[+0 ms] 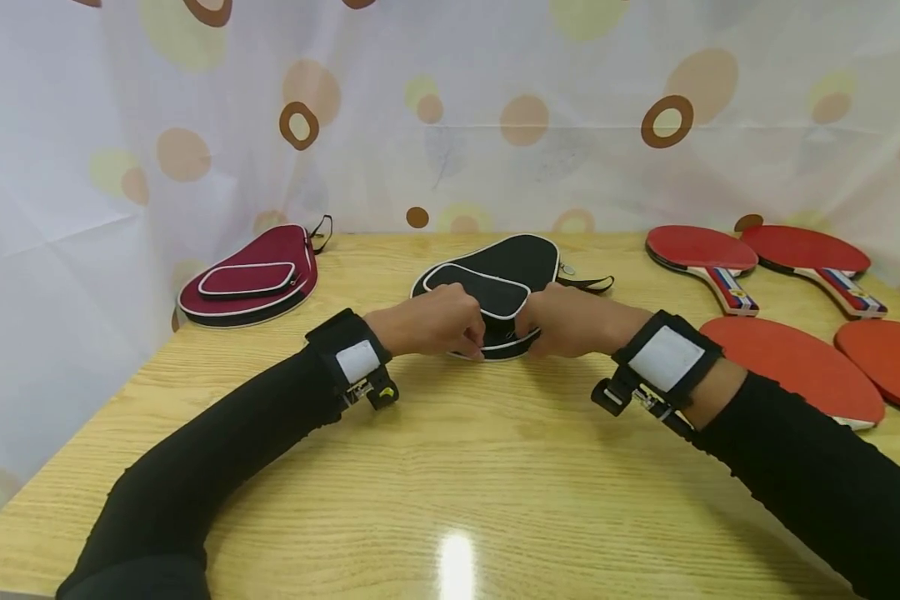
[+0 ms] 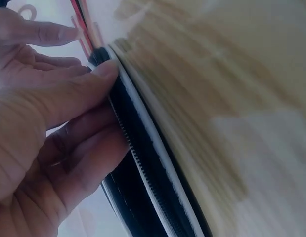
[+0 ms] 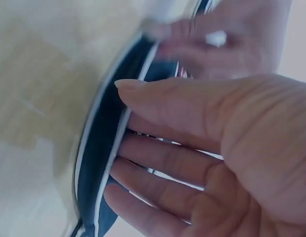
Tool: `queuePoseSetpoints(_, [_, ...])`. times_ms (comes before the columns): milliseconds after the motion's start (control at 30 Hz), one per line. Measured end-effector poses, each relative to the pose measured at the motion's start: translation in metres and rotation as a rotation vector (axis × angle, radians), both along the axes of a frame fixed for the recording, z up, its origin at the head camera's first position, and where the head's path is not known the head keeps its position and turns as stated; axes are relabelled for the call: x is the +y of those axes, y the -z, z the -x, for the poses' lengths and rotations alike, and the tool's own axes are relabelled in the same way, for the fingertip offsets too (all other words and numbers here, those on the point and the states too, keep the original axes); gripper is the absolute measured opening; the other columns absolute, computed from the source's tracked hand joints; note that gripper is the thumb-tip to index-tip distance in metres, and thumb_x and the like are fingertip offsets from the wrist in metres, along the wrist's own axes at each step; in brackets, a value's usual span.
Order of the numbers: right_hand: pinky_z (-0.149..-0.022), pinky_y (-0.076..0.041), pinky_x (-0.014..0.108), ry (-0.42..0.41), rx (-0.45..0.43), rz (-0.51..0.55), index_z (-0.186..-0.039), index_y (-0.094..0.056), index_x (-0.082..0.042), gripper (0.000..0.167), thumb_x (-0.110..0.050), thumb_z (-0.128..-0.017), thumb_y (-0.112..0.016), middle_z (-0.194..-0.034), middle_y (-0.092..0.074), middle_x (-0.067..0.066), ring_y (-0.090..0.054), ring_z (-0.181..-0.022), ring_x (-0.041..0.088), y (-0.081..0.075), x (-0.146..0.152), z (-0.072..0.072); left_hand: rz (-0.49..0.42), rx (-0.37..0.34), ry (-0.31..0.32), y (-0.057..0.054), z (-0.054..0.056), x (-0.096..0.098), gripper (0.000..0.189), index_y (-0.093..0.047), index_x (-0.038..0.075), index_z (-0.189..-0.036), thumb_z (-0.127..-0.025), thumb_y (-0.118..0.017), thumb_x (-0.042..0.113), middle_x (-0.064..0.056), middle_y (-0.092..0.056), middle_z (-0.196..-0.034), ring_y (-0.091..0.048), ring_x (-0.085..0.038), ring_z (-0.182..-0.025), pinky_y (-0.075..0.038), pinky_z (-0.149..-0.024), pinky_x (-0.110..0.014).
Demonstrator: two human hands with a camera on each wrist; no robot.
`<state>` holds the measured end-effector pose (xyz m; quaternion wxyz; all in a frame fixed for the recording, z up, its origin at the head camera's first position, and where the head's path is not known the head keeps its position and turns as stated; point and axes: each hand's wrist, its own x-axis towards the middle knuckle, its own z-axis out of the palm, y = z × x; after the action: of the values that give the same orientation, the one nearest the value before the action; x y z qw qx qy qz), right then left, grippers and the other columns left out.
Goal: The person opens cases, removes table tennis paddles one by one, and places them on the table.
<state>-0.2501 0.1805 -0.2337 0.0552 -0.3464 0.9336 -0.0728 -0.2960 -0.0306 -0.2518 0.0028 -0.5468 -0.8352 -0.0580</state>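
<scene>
A black table tennis bat case [image 1: 528, 254] with white piping and a front pocket lies on the table between my hands. My left hand [image 1: 433, 320] pinches its near edge at the left, and in the left wrist view the thumb lies on the case's side wall [image 2: 157, 165], beside the zip teeth. At the right end of that edge, my right hand [image 1: 570, 320] holds the rim between thumb and fingers. The right wrist view shows this thumb on the dark side band [image 3: 96, 143], with the other fingers behind the piping. The zip pull is hidden by the hands.
A dark red bat case [image 1: 258, 254] with a wrist strap rests at the back left. Several red table tennis bats lie on the right, among them one at the back [image 1: 701, 247] and one nearer [image 1: 795, 367]. A patterned curtain [image 1: 465, 108] hangs behind the table.
</scene>
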Motion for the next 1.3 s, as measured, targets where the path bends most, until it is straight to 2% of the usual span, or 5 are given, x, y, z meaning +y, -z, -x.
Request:
queuePoseSetpoints(100, [-0.055,-0.032,0.025,-0.031,0.034,0.022,-0.071,-0.066,-0.009,0.019,-0.005,-0.085,-0.078,-0.060,-0.042,-0.008,-0.037,-0.054,0.008,0.003,-0.009,-0.006,-0.002,0.007,-0.006,0.000,-0.001,0.005,0.010,-0.082,0.008,-0.086,-0.086,-0.082,0.018,0.001,-0.077,-0.082,-0.070,-0.011,-0.075,-0.054,-0.070,-0.022])
queuePoseSetpoints(267, [-0.054,-0.022,0.024,-0.031,0.122,0.055,-0.059,-0.043,-0.015,0.044,0.001,-0.082,-0.077,-0.058,-0.022,-0.009,-0.026,-0.052,0.008,0.010,-0.019,-0.010,-0.007,0.013,-0.011,0.000,-0.002,0.008,0.010,-0.082,0.008,-0.084,-0.085,-0.082,0.019,0.001,-0.076,-0.079,-0.070,-0.012,-0.073,-0.054,-0.068,-0.021])
queuePoseSetpoints(533, [-0.052,-0.021,0.024,0.012,0.194,0.063,-0.055,-0.038,-0.017,0.050,0.008,-0.082,-0.072,-0.055,-0.022,-0.008,-0.025,-0.051,0.009,0.014,-0.023,-0.009,-0.020,-0.042,-0.048,-0.005,-0.006,0.011,0.010,-0.080,0.006,-0.079,-0.084,-0.083,0.014,-0.001,-0.075,-0.076,-0.069,-0.013,-0.070,-0.053,-0.065,-0.022])
queuePoseSetpoints(1067, [-0.054,-0.025,0.026,0.047,0.129,-0.012,-0.052,-0.034,-0.018,0.055,0.003,-0.085,-0.074,-0.054,-0.019,-0.008,-0.021,-0.050,0.008,0.010,-0.026,-0.004,0.016,-0.085,-0.015,-0.003,0.006,-0.013,0.016,-0.082,0.006,-0.097,-0.087,-0.080,0.018,-0.004,-0.069,-0.090,-0.066,-0.016,-0.086,-0.050,-0.072,-0.021])
queuePoseSetpoints(1300, [-0.067,-0.043,0.034,0.035,0.092,-0.046,-0.054,-0.059,-0.009,0.034,0.000,-0.078,-0.081,-0.049,-0.039,-0.008,-0.039,-0.049,0.010,0.006,-0.014,0.002,0.015,-0.111,0.019,-0.006,0.009,-0.023,0.015,-0.082,0.008,-0.097,-0.086,-0.081,0.018,-0.003,-0.068,-0.092,-0.063,-0.014,-0.086,-0.050,-0.071,-0.022])
